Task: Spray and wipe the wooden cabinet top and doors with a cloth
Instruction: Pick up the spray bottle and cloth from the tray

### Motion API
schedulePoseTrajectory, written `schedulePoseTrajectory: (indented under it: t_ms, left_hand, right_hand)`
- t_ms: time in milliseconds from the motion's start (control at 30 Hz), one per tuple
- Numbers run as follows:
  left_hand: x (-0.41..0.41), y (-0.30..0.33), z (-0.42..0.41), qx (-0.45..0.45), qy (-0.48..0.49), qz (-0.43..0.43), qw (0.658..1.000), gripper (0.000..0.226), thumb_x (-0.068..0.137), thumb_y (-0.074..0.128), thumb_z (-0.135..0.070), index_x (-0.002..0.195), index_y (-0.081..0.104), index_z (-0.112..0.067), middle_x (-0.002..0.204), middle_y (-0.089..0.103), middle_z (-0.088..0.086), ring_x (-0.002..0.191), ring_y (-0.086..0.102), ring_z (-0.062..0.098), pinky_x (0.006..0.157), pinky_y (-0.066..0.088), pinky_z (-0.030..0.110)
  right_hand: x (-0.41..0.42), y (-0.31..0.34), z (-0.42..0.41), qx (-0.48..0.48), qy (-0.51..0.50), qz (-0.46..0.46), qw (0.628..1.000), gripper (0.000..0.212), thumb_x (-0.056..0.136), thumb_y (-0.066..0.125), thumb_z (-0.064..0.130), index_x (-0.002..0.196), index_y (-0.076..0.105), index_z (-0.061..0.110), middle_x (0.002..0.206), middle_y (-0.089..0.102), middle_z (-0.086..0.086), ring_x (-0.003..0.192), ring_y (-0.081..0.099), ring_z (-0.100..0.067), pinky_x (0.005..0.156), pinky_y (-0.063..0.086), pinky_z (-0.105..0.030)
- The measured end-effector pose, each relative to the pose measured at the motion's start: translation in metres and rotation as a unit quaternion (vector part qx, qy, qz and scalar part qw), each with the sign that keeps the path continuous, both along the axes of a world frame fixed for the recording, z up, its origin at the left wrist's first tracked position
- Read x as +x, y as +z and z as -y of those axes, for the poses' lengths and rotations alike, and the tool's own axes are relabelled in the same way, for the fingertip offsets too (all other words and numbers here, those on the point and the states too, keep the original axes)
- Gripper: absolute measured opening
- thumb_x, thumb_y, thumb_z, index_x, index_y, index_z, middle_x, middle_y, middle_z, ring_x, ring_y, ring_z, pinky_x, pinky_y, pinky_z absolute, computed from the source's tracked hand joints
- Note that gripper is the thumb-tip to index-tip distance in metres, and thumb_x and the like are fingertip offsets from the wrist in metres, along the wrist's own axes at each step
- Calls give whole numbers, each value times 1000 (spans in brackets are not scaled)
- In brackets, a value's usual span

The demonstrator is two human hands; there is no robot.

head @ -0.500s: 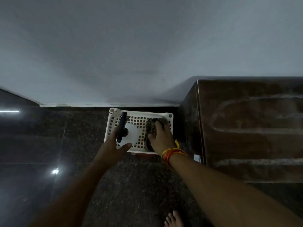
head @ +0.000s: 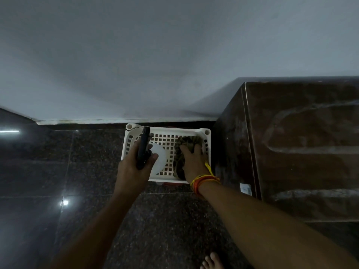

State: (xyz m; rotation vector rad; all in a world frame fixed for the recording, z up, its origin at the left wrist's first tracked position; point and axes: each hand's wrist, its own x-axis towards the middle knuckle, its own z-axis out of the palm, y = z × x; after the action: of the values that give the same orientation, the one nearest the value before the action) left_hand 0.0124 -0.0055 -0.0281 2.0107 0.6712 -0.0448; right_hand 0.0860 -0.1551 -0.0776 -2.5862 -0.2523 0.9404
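Observation:
A white perforated basket [head: 194,133] stands on the dark floor against the wall. My left hand [head: 134,166] grips the black head of a white spray bottle [head: 160,158] over the basket's left half. My right hand [head: 194,162] grips a dark patterned cloth [head: 187,143] lying in the basket's right half. The dark wooden cabinet [head: 303,144] stands just right of the basket, its top marked with pale dusty streaks.
Glossy dark granite floor tiles [head: 93,171] spread to the left and toward me. A grey wall [head: 155,55] rises behind the basket. My bare toes [head: 210,262] show at the bottom edge. A small white sticker [head: 245,189] sits on the cabinet's side.
My left hand's fingers have closed tighter round the spray bottle's head. My right hand has slid a little to the right onto the cloth and gathered it.

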Motion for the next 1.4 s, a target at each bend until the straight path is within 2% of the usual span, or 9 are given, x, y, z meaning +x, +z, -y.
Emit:
schedulePoseTrajectory:
  t_ms: [133,233,500,600,733,833,1067,1233,1400]
  left_hand:
    - [0,6,0,20,10,13,1000,38,90,65,-21,126,55,-14,100,60,-20,88,56,-18,74,43,12]
    - [-1,17,2,21,24,23,999,30,90,65,-21,118,56,-16,95,60,-18,84,55,-21,71,46,18]
    - [4,72,16,-4,79,64,995,50,93,62,-20,138,43,-23,110,59,-6,95,56,-2,80,45,23]
    - [6,89,24,-7,82,80,993,41,94,61,-23,131,44,-25,111,60,-5,98,57,2,85,49,35]
    - [9,104,40,27,92,100,990,31,93,63,-25,119,46,-29,112,58,3,102,60,22,89,53,54]
    - [9,113,59,49,91,113,988,23,94,61,-26,112,48,-29,108,57,7,97,60,26,83,53,56]
    - [10,139,123,22,55,135,989,7,96,57,-22,101,51,-21,81,60,4,74,62,24,64,51,44]
    - [15,151,174,-17,50,145,988,14,97,56,-20,94,56,-34,83,62,17,74,60,25,66,51,42]
    - [21,153,217,-54,61,128,988,3,96,58,-18,95,60,-20,79,62,17,67,66,29,61,59,37]
  right_hand:
    - [1,5,2,44,-26,28,998,48,95,45,11,141,37,21,143,28,-15,130,34,-38,113,28,-44]
    - [1,17,4,46,-8,67,997,55,88,50,6,140,38,20,143,32,-13,127,39,-38,111,33,-44]
    - [8,79,7,152,-72,124,978,44,83,47,-1,123,53,18,134,36,-15,105,53,-39,97,45,-39]
    - [14,103,17,176,-85,143,970,40,81,48,-2,115,58,17,124,39,-14,97,53,-37,95,43,-34]
    - [23,139,35,206,-118,114,965,11,82,55,13,92,55,17,109,41,-9,84,45,-24,82,40,-28]
    - [28,155,52,226,-125,132,957,17,82,61,22,84,45,16,102,43,-9,78,41,-17,72,32,-24]
    - [40,178,110,245,-118,197,942,25,82,62,6,105,53,13,111,45,-10,94,54,-29,79,37,-21]
    - [52,191,166,229,-134,226,937,57,83,58,2,135,45,21,120,46,-17,108,52,-35,96,43,-36]
    - [65,200,220,210,-162,233,936,54,87,55,3,137,43,18,129,42,-16,115,49,-31,94,36,-23]
